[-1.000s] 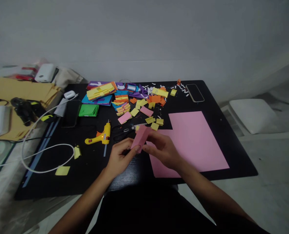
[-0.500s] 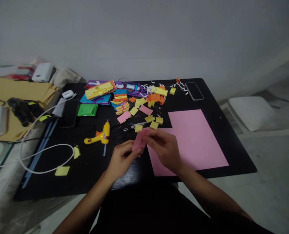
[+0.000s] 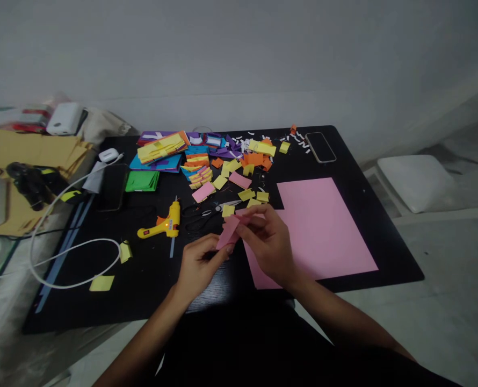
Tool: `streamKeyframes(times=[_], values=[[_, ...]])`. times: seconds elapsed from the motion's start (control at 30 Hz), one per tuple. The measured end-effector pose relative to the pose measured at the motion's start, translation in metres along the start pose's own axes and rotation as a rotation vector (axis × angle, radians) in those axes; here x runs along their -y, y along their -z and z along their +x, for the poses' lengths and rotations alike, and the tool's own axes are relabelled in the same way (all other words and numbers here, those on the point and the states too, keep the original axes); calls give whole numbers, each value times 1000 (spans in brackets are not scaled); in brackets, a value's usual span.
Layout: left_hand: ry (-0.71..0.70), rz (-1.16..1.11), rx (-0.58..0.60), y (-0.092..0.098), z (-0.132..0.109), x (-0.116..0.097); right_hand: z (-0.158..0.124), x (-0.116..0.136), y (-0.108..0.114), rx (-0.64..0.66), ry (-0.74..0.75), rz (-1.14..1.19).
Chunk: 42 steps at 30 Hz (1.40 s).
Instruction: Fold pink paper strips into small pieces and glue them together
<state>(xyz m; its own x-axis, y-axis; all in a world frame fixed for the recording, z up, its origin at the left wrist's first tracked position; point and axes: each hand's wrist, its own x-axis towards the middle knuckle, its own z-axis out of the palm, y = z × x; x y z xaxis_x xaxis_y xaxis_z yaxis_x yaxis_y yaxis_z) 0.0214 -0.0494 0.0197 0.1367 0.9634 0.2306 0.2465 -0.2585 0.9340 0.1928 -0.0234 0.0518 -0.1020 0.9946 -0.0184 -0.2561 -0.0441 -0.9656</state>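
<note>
Both hands meet over the front middle of the black table, pinching one small pink piece of paper. My left hand grips its lower left end between thumb and fingers. Closed on the upper right end is my right hand, with thumb and fingertips at what looks like a fold. Under and beyond the right hand lies a large pink sheet with a notched corner. Scissors rest just past the hands, partly among small yellow paper pieces. Two folded pink pieces lie there too.
A yellow glue gun lies left of the hands, near a looped white cable. Stacks of coloured paper, green paper and scraps fill the back. Phones lie at back right and left.
The pink piece has tilted slightly between my fingers, and my right fingers have shifted a little at its upper end. The whole view has moved slightly; other things stay put.
</note>
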Motion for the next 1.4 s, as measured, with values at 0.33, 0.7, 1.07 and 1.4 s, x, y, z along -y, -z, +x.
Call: streamKeyframes(times=[0.33,0.7,1.07,1.4], values=[[78,-94,-88,-2,-8,-1,-1,3,-1,54,-18,-43],[-157,90,-191,12,11,-8,3,5,2,133,-52,-144],[-475,323,-84,49,92,-61,54,49,-2,238,156,-226],[-448,178,-288,45,110,-57,67,58,-12,52,403,-254]])
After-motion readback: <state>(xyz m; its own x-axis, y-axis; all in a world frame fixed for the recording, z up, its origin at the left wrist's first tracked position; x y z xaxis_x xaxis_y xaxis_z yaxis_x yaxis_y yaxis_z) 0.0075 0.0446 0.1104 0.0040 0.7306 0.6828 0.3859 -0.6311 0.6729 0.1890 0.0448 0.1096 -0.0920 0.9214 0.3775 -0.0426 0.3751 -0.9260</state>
